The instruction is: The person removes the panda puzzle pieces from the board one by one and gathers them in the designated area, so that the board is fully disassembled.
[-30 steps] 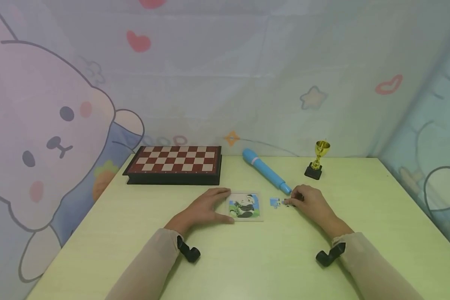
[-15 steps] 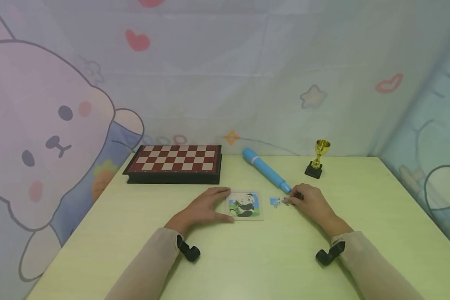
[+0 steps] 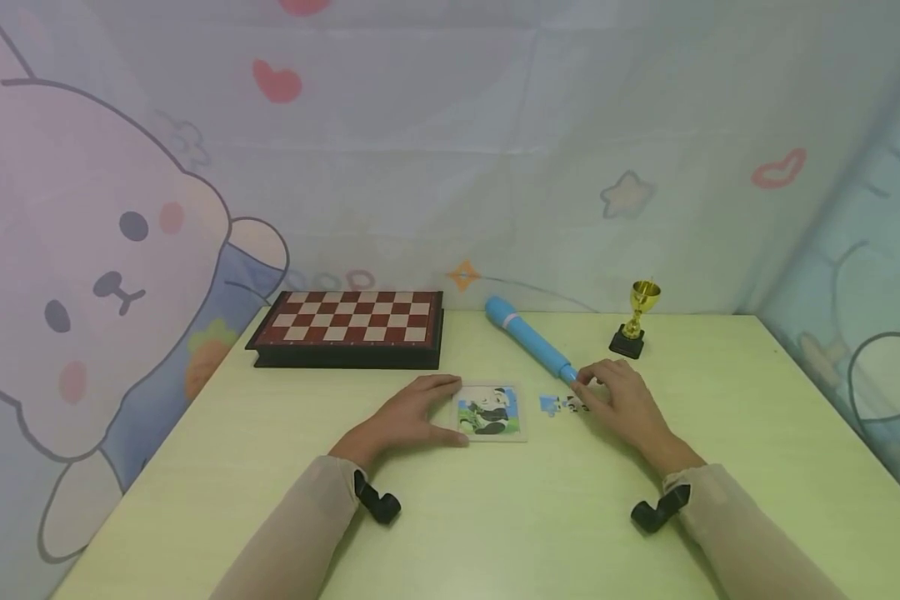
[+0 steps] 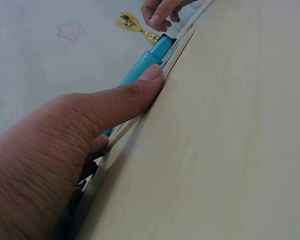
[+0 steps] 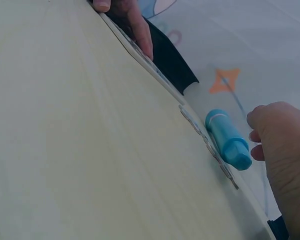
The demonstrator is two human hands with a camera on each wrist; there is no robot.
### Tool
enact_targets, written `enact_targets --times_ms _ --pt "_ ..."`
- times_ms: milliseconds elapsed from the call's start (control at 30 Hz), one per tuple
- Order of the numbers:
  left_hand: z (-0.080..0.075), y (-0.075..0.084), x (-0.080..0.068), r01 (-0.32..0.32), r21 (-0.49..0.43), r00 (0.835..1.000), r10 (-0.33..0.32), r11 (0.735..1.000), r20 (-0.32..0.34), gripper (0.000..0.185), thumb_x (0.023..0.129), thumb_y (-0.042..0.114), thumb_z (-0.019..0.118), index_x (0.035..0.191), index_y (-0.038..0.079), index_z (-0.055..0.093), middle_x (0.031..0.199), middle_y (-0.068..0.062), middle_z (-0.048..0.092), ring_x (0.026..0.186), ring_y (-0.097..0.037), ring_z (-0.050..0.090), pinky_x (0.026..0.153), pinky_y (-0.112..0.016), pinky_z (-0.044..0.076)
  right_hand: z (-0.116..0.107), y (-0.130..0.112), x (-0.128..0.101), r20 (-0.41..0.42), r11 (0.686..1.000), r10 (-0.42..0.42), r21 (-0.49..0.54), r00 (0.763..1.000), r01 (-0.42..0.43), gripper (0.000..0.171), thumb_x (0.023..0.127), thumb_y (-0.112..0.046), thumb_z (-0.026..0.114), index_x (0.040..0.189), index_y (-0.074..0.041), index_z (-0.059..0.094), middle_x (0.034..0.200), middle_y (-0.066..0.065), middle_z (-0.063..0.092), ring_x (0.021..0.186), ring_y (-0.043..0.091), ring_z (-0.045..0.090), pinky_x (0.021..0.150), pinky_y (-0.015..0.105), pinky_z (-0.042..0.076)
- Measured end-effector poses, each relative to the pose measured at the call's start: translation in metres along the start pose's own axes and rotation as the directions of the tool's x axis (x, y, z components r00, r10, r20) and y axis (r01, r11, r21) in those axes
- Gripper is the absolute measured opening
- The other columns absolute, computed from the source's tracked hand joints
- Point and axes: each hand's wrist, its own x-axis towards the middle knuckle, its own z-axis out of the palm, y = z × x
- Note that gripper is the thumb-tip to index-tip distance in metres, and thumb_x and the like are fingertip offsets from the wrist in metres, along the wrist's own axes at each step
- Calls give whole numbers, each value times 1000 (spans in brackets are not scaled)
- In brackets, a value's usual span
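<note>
Small panda puzzle tray (image 3: pixel 491 412) lies flat on pale green table (image 3: pixel 495 517), near its middle. Left hand (image 3: pixel 408 417) holds tray's left edge, thumb and fingers bracketing it. Loose puzzle pieces (image 3: pixel 562 405) just right of tray; right hand (image 3: pixel 621 402) fingers curled over them, cannot tell if pinching one. Blue pen (image 3: pixel 532 342) behind-right of tray, chessboard (image 3: pixel 351 327) behind-left, gold trophy (image 3: pixel 634 320) far right behind. Cartoon bunny curtain (image 3: pixel 105 250) walls around table. No readable writing
</note>
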Motion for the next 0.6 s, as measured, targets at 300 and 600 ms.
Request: enact_targets --times_ms 300,600 --pt "1 -2 0 -21 -6 1000 21 1000 -8 101 73 74 74 155 23 42 160 7 34 148 -20 28 118 -47 28 19 -26 8 -72 957 -269 91 960 275 16 85 -13 78 100 -13 71 101 -1 69 98 23 59 79 43 48" --pt "1 -4 0 -23 9 1000 23 1000 -2 102 74 76 71 156 24 41 160 8 34 148 -19 28 117 -46 29 57 -65 28 107 946 -302 159 947 284 35 96 -23 71 127 -9 67 126 2 64 120 20 59 100 39 49"
